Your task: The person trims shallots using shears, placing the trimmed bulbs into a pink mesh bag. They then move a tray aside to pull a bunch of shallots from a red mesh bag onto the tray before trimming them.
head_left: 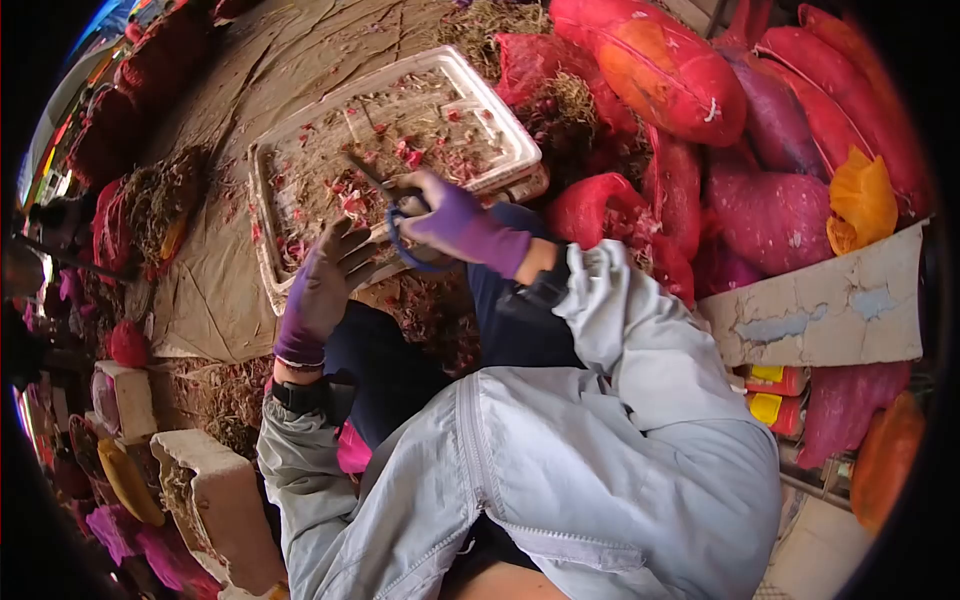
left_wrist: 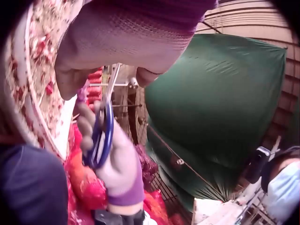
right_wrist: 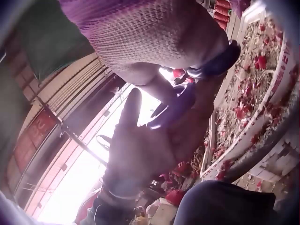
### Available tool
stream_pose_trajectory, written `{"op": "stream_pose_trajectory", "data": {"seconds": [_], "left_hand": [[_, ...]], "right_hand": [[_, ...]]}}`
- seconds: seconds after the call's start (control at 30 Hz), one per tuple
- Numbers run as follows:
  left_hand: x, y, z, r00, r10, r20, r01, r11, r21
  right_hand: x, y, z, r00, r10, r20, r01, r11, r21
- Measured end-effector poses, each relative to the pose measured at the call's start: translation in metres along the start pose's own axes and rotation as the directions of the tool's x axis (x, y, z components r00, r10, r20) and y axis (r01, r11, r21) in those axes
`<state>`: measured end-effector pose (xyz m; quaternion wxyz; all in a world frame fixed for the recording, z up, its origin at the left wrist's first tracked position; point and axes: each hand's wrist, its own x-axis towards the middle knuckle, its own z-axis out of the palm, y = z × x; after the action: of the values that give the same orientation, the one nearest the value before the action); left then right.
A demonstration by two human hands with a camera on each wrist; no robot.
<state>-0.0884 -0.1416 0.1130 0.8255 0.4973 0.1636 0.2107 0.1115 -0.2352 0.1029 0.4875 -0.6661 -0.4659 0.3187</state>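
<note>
Blue-handled scissors (head_left: 398, 238) are gripped in my gloved right hand (head_left: 465, 225), their dark blades pointing over the white tray (head_left: 525, 150). My gloved left hand (head_left: 322, 295) is at the tray's near edge, fingers spread and extended. In the left wrist view, the scissors (left_wrist: 108, 133) stand upright in the right hand (left_wrist: 122, 164), below the left hand (left_wrist: 126, 42); a small purple piece (left_wrist: 83, 92) shows between the hands, and which hand touches it is unclear. In the right wrist view, the left hand (right_wrist: 145, 150) is blurred beside the blue handles (right_wrist: 218, 63).
Red and white scraps lie in the tray. Full red net bags (head_left: 660, 80) are heaped at the right, near a worn white board (head_left: 820, 305). Dry stalks (head_left: 180, 195) and a foam box (head_left: 235, 510) stand left. A masked person (left_wrist: 283, 187) shows in the left wrist view.
</note>
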Motion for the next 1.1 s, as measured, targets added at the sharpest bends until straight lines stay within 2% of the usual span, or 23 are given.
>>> {"op": "stream_pose_trajectory", "data": {"seconds": [0.07, 0.1, 0.13, 0.23, 0.27, 0.3, 0.33, 0.37, 0.4, 0.43, 0.47, 0.5, 0.53, 0.57, 0.6, 0.63, 0.7, 0.73, 0.77, 0.87, 0.97, 1.03, 1.1], "left_hand": [[0.007, -0.009, 0.014, 0.998, -0.054, 0.031, 0.056, 0.996, -0.074], [0.011, -0.019, 0.004, 0.992, 0.116, 0.045, -0.124, 0.901, 0.416], [0.012, -0.026, -0.008, 0.956, 0.259, 0.136, -0.262, 0.551, 0.792], [0.002, -0.030, -0.025, 0.971, 0.234, 0.038, -0.147, 0.466, 0.872], [-0.004, -0.023, -0.012, 0.950, 0.282, 0.134, -0.234, 0.356, 0.905], [-0.004, -0.022, -0.017, 0.952, 0.279, 0.127, -0.226, 0.355, 0.907], [-0.002, -0.020, -0.024, 0.980, 0.116, -0.163, -0.029, 0.888, 0.459], [0.000, -0.018, -0.035, 0.941, -0.194, -0.276, 0.127, 0.961, -0.244], [0.002, -0.021, -0.054, 0.912, -0.108, -0.396, 0.047, 0.986, -0.162], [-0.001, -0.018, -0.085, 0.917, -0.121, -0.379, 0.055, 0.982, -0.181], [-0.003, -0.016, -0.118, 0.862, -0.069, -0.502, 0.011, 0.993, -0.119], [-0.006, -0.016, -0.151, 0.790, -0.007, -0.614, -0.029, 0.998, -0.048], [-0.012, -0.023, -0.183, 0.782, 0.003, -0.623, -0.037, 0.998, -0.041], [-0.017, -0.033, -0.215, 0.730, 0.324, -0.602, 0.008, 0.877, 0.481], [-0.019, -0.038, -0.242, 0.696, 0.583, -0.418, 0.090, 0.507, 0.857], [-0.020, -0.035, -0.269, 0.694, 0.586, -0.419, 0.091, 0.505, 0.858], [-0.021, -0.030, -0.307, 0.811, 0.104, -0.575, 0.236, 0.842, 0.485], [-0.011, -0.026, -0.274, 0.805, -0.018, -0.593, 0.136, 0.978, 0.156], [0.000, -0.024, -0.258, 0.806, -0.012, -0.591, 0.131, 0.978, 0.160], [0.020, -0.026, -0.237, 0.731, -0.239, -0.639, 0.133, 0.968, -0.210], [0.014, -0.015, -0.214, 0.749, -0.180, -0.638, 0.159, 0.983, -0.091], [0.011, -0.016, -0.218, 0.742, -0.134, -0.657, 0.155, 0.988, -0.027], [0.005, -0.019, -0.221, 0.732, -0.098, -0.675, 0.153, 0.988, 0.022]], "right_hand": [[-0.007, -0.017, 0.030, 0.997, -0.040, 0.065, 0.039, 0.999, 0.009], [-0.006, -0.019, 0.040, 0.989, -0.045, 0.141, 0.068, 0.984, -0.162], [-0.010, -0.021, 0.044, 0.979, -0.050, 0.197, 0.083, 0.983, -0.165], [-0.011, -0.034, 0.040, 0.921, -0.037, 0.387, 0.100, 0.985, -0.144], [-0.013, -0.035, 0.036, 0.865, -0.001, 0.502, 0.078, 0.988, -0.134], [-0.012, -0.030, 0.033, 0.862, -0.002, 0.507, 0.078, 0.989, -0.128], [-0.008, -0.021, 0.028, 0.868, -0.114, 0.482, 0.175, 0.981, -0.082], [-0.004, -0.017, 0.020, 0.864, -0.224, 0.452, 0.270, 0.962, -0.038], [0.003, -0.013, 0.002, 0.905, -0.190, 0.381, 0.192, 0.981, 0.033], [0.014, -0.010, -0.022, 0.937, -0.146, 0.316, 0.117, 0.987, 0.111], [0.037, 0.011, -0.045, 0.983, -0.083, 0.165, 0.097, 0.992, -0.081], [0.056, 0.029, -0.072, 0.997, -0.047, -0.067, 0.038, 0.991, -0.128], [0.092, 0.078, -0.100, 0.968, 0.112, -0.226, -0.142, 0.983, -0.119], [0.103, 0.101, -0.131, 0.925, 0.251, -0.284, -0.275, 0.961, -0.045], [0.114, 0.131, -0.155, 0.880, 0.268, -0.392, -0.356, 0.918, -0.172], [0.120, 0.157, -0.168, 0.823, 0.267, -0.501, -0.447, 0.848, -0.283], [0.118, 0.174, -0.174, 0.827, 0.353, -0.437, -0.498, 0.821, -0.279], [0.121, 0.181, -0.177, 0.824, 0.427, -0.372, -0.538, 0.795, -0.281], [0.131, 0.195, -0.179, 0.856, 0.447, -0.260, -0.515, 0.779, -0.358], [0.143, 0.214, -0.166, 0.878, 0.398, -0.265, -0.469, 0.822, -0.322], [0.139, 0.202, -0.175, 0.911, 0.326, -0.252, -0.389, 0.883, -0.264], [0.115, 0.147, -0.178, 0.941, 0.236, -0.243, -0.273, 0.952, -0.135], [0.136, 0.186, -0.194, 0.946, 0.096, -0.310, -0.106, 0.994, -0.017]]}}
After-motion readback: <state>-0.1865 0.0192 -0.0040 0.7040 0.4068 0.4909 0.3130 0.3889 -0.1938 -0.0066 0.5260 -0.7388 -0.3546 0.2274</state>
